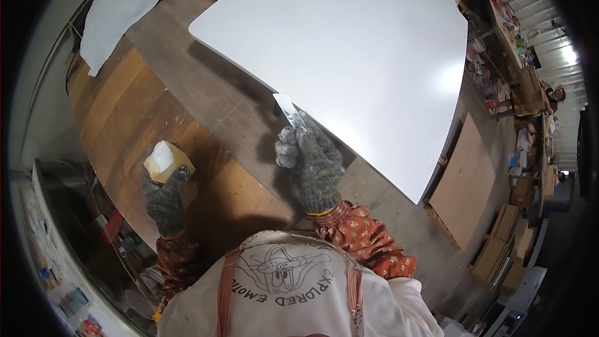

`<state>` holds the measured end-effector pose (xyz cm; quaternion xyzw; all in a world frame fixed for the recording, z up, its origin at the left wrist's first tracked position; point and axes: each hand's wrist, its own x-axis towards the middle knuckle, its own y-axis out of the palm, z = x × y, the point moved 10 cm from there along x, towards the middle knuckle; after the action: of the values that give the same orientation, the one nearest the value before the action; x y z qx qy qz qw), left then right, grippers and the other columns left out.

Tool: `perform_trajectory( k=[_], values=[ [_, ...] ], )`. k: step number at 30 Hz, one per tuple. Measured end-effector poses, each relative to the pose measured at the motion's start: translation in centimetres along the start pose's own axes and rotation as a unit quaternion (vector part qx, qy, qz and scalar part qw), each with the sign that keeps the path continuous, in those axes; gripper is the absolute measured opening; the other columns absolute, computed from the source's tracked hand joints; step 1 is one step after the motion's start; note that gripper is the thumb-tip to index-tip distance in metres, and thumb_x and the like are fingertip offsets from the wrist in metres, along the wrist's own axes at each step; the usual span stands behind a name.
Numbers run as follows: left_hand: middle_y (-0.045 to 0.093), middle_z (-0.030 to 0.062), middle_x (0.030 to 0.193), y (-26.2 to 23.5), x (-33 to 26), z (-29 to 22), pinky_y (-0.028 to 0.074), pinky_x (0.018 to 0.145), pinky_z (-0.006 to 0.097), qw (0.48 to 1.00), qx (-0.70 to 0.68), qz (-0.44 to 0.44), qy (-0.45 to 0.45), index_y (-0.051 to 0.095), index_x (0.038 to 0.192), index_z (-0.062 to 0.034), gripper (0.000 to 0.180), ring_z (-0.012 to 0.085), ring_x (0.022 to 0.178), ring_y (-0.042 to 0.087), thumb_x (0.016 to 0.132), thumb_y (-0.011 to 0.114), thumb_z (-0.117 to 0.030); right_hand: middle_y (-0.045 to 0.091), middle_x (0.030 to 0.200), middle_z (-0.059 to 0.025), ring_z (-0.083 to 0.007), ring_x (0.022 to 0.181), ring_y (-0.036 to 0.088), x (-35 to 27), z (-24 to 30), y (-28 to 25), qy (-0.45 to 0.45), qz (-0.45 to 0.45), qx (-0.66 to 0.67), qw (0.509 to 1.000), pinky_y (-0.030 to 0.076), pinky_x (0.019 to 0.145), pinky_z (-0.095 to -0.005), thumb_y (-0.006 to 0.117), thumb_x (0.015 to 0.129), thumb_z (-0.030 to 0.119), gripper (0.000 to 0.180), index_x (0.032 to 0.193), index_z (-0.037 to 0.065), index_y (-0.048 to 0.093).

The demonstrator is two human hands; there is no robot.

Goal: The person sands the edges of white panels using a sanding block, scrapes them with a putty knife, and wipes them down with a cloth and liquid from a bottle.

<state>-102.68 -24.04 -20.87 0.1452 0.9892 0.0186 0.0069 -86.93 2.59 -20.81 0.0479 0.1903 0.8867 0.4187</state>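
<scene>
My left hand (165, 198), in a grey knit work glove, is wrapped round a pale yellow block-like piece (177, 157) with a white patch on top. I cannot tell whether it is a block or a small tub. My right hand (315, 165), gloved the same way, is closed on a putty knife (286, 107). Its flat, whitish blade points up and to the left. The blade is close to the edge of a large glossy white panel (355, 56); whether it touches is not clear.
Brown wooden boards (118, 97) lie under and left of the panel. White cloth or sheeting (118, 15) covers the far left. A brown board (462, 181) stands low at the right, near cardboard boxes (499, 240). Another person (553, 95) is at the far right, beside cluttered shelves.
</scene>
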Motion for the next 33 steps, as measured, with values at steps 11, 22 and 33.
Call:
perform_trajectory(
  k=[11, 22, 33],
  values=[
    [0.059, 0.0091, 0.109, 0.3, 0.2, 0.5, 0.046, 0.085, 0.032, 0.999, -0.037, 0.003, -0.012, 0.047, 0.122, -0.0002, 0.049, 0.0196, 0.098, 0.056, 0.078, 0.067, -0.006, 0.059, 0.083, -0.0068, -0.0118, 0.067, 0.055, 0.3, 0.3, 0.4, 0.099, -0.025, 0.11, 0.989, 0.046, 0.055, -0.0244, 0.054, 0.094, 0.015, 0.029, 0.117, -0.003, 0.054],
    [0.058, 0.0092, 0.11, -0.2, 0.0, 1.0, 0.045, 0.085, 0.031, 1.0, 0.014, 0.001, -0.011, 0.047, 0.121, 0.0004, 0.048, 0.0193, 0.098, 0.056, 0.079, 0.066, -0.007, 0.059, 0.087, -0.0072, -0.0118, 0.07, 0.053, -0.1, 0.3, 0.6, 0.096, 0.02, 0.163, 0.982, 0.046, 0.059, -0.0254, 0.052, 0.095, 0.016, 0.031, 0.119, -0.003, 0.053],
    [0.057, 0.0077, 0.109, 0.0, -0.1, 0.7, 0.045, 0.085, 0.03, 0.999, 0.035, 0.001, -0.014, 0.048, 0.119, 0.0003, 0.045, 0.0176, 0.097, 0.055, 0.079, 0.066, -0.009, 0.055, 0.085, -0.0051, -0.0111, 0.071, 0.049, -1.7, -3.0, -2.0, 0.167, 0.056, 0.21, 0.962, 0.043, 0.06, -0.0235, 0.051, 0.095, 0.015, 0.03, 0.12, -0.001, 0.052]
  ],
)
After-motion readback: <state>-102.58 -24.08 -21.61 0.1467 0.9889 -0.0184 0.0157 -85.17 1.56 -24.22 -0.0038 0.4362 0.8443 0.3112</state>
